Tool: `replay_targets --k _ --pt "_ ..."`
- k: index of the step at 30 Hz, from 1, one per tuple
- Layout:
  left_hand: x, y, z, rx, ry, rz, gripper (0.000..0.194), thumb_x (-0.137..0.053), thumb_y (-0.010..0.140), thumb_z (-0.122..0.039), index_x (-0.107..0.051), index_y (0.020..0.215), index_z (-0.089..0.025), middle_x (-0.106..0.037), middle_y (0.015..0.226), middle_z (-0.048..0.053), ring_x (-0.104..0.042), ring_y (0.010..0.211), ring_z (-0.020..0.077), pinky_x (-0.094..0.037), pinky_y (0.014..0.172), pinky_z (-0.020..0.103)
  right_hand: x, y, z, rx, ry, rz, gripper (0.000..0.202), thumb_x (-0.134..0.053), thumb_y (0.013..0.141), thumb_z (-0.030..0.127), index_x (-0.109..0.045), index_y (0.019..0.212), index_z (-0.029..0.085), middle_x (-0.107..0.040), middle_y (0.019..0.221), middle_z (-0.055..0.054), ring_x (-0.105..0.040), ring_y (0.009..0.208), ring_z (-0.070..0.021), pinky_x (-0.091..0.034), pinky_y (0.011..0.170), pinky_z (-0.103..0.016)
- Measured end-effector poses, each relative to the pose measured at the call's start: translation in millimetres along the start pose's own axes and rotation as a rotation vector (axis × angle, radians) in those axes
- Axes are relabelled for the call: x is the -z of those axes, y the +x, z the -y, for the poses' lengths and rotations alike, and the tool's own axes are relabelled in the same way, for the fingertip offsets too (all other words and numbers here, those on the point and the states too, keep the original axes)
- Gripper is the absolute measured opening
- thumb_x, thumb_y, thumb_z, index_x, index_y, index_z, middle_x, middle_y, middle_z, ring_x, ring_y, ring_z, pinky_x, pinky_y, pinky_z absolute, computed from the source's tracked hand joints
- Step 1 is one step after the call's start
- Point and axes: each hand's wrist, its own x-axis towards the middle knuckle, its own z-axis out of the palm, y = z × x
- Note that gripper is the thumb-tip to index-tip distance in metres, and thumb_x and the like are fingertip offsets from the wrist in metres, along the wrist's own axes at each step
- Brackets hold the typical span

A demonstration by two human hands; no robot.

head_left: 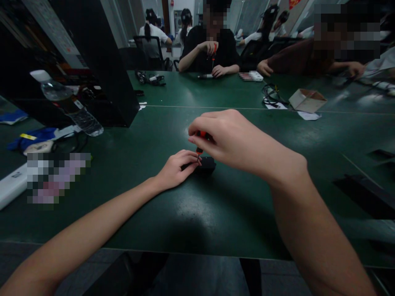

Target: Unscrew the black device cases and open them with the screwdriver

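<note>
My right hand [216, 133] is wrapped round the red and black handle of a screwdriver [200, 150], which stands nearly upright with its shaft pointing down. Beneath it a small black device [207, 165] lies on the green table [148, 222]. My left hand [180, 167] rests on the table with its fingers closed round the device's left end, beside the screwdriver's shaft. The fingers cover that end, and the exact spot the tip touches is too small to tell.
A plastic bottle [72, 102] and a white box [18, 181] are at the left, near a black cabinet [101, 61]. An open carton [307, 100] and cables [273, 96] lie back right. Across the table a person [191, 49] holds another screwdriver.
</note>
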Motion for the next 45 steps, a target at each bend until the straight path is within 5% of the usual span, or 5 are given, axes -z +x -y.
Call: replay_targets --k 8,15,21,33,45 --pt "-5.8 2 -1 -0.029 0.002 -0.083 0.017 -0.058 0.097 -0.024 -0.073 0.096 -0.016 -0.074 0.107 0.011 -0.069 0.102 0.0229 -0.054 0.095 0.037 2 -6 -1 0.085 0.028 0.038 0.031 -0.052 0.091 0.012 -0.065 0.119 0.014 -0.065 0.122 -0.012 -0.061 0.103 -0.0212 -0.042 0.083 -0.030" --pt "-9.1 4 -3 -0.088 0.086 -0.059 0.019 -0.055 0.100 -0.021 -0.070 0.090 -0.016 -0.074 0.102 0.010 -0.070 0.102 0.0227 -0.055 0.093 0.039 3 -6 7 -0.179 -0.251 -0.056 0.031 -0.054 0.101 0.037 -0.070 0.104 0.012 -0.070 0.089 -0.014 -0.065 0.086 -0.0258 -0.044 0.073 -0.034" --pt "-7.1 4 -2 -0.119 0.095 -0.090 0.019 -0.053 0.101 -0.022 -0.069 0.092 -0.016 -0.074 0.095 0.008 -0.070 0.099 0.0223 -0.056 0.092 0.038 12 -10 2 0.111 -0.043 0.022 0.025 -0.057 0.091 0.011 -0.068 0.113 0.016 -0.065 0.122 -0.012 -0.062 0.104 -0.0224 -0.046 0.081 -0.031" --pt "-9.2 2 -3 -0.123 0.091 -0.090 0.017 -0.054 0.099 -0.021 -0.070 0.094 -0.016 -0.074 0.098 0.009 -0.069 0.102 0.0225 -0.057 0.090 0.039 8 -15 -4 0.156 0.011 -0.001 0.026 -0.059 0.087 0.010 -0.068 0.110 0.017 -0.062 0.130 -0.012 -0.062 0.109 -0.0241 -0.048 0.087 -0.033" --pt "-17.1 16 -16 -0.022 0.435 0.114 0.040 -0.066 0.092 -0.046 -0.066 0.116 -0.013 -0.073 0.112 0.013 -0.070 0.100 0.0294 -0.055 0.087 0.043 -34 -41 -22 -0.029 -0.011 -0.265 0.015 -0.061 0.094 0.027 -0.062 0.107 0.019 -0.071 0.093 -0.007 -0.068 0.081 -0.0210 -0.049 0.070 -0.032"
